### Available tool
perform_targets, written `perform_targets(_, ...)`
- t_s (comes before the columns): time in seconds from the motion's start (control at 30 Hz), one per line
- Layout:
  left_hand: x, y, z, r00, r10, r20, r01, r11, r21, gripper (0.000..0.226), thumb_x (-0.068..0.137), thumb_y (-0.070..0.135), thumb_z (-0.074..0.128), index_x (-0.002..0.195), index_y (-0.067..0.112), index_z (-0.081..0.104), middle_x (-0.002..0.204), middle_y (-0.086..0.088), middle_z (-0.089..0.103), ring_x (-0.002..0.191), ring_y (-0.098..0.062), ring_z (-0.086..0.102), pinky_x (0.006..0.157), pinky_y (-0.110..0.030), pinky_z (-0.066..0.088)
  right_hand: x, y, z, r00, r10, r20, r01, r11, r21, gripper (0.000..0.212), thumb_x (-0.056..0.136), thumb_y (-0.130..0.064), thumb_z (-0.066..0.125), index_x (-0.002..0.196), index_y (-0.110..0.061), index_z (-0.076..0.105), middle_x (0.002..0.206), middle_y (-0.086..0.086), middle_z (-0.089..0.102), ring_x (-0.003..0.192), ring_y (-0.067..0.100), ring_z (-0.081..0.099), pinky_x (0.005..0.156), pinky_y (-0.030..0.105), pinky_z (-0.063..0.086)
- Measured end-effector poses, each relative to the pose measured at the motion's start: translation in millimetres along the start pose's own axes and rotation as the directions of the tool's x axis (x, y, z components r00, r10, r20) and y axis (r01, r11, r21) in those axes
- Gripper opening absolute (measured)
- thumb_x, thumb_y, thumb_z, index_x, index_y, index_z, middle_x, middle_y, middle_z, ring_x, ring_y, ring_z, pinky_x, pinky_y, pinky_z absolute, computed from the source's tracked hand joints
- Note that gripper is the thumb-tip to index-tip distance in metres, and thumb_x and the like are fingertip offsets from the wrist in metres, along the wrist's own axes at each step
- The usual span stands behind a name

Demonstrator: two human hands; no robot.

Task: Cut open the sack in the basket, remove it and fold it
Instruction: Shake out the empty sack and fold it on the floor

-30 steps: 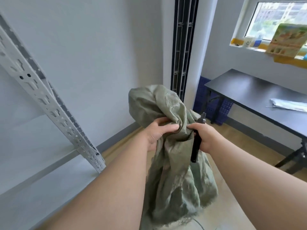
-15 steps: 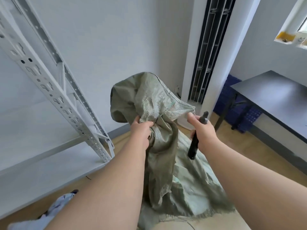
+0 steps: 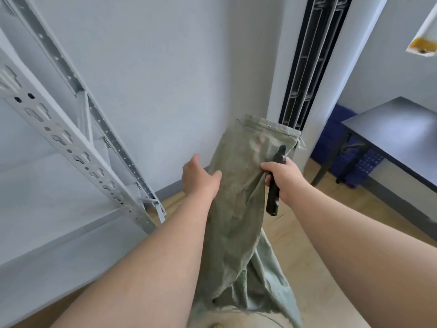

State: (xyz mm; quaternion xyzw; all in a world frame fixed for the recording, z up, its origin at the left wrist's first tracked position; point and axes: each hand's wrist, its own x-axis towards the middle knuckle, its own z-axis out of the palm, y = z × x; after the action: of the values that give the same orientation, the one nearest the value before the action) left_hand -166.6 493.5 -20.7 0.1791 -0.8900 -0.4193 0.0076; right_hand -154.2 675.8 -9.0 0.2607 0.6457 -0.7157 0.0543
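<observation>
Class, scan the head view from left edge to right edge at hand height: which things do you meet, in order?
Metal shelving rack → left hand → green sack → black cutter → right hand → dark table.

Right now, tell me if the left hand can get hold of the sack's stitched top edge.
Probably yes. The left hand rests open against the sack, below its stitched top edge, with nothing between them. The right hand holds sack and knife.
</observation>
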Motion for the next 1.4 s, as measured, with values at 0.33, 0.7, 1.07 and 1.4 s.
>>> perform_targets(0.33,40,58,-11,0.752,0.571,0.329,-0.635,0.761,0.131,0.090,0.077,-0.013,0.040,0.151,0.035,0.022,0.150,0.001,0.037,0.143,-0.019,0.021,0.113,-0.034,0.027,-8,-17,24,0.986,-0.058,0.158,0.128,0.866,-0.483,0.025,0.084,0.006,0.049,0.068,-0.013,0.048,0.057,0.004,0.047,0.052,0.017,0.042,0.051,0.024,0.036)
perform_targets(0.7,61,76,1,0.820,0.484,0.304,-0.571,0.661,0.488,0.018,0.092,0.043,0.056,0.080,0.030,0.054,0.083,0.005,0.060,0.119,-0.017,0.046,0.117,-0.048,-0.007,22,-18,-34,0.992,-0.109,0.069,0.122,0.965,-0.234,0.031,0.081,-0.017,0.077,0.109,-0.023,0.065,0.091,-0.007,0.069,0.060,0.009,0.051,0.060,0.025,0.043)
perform_targets(1.07,61,84,14,0.868,0.287,0.406,-0.496,0.463,0.734,0.026,0.087,0.047,0.060,0.075,0.028,0.048,0.114,-0.009,0.058,0.140,-0.028,0.021,0.115,-0.053,-0.011,46,-52,-42,0.936,-0.199,-0.289,0.104,0.944,-0.312,0.023,0.089,-0.030,0.066,0.109,-0.020,0.066,0.089,-0.003,0.065,0.083,0.019,0.063,0.080,0.036,0.053)
perform_targets(1.4,27,103,34,0.829,0.439,0.347,-0.558,0.691,0.460,0.020,0.097,0.035,0.044,0.083,0.026,0.054,0.078,0.006,0.057,0.099,-0.021,0.052,0.109,-0.036,0.017,32,-45,-20,0.951,-0.183,0.249,0.266,0.896,-0.356,0.028,0.075,-0.031,0.082,0.095,-0.023,0.064,0.074,-0.006,0.060,0.060,0.010,0.053,0.050,0.020,0.044)
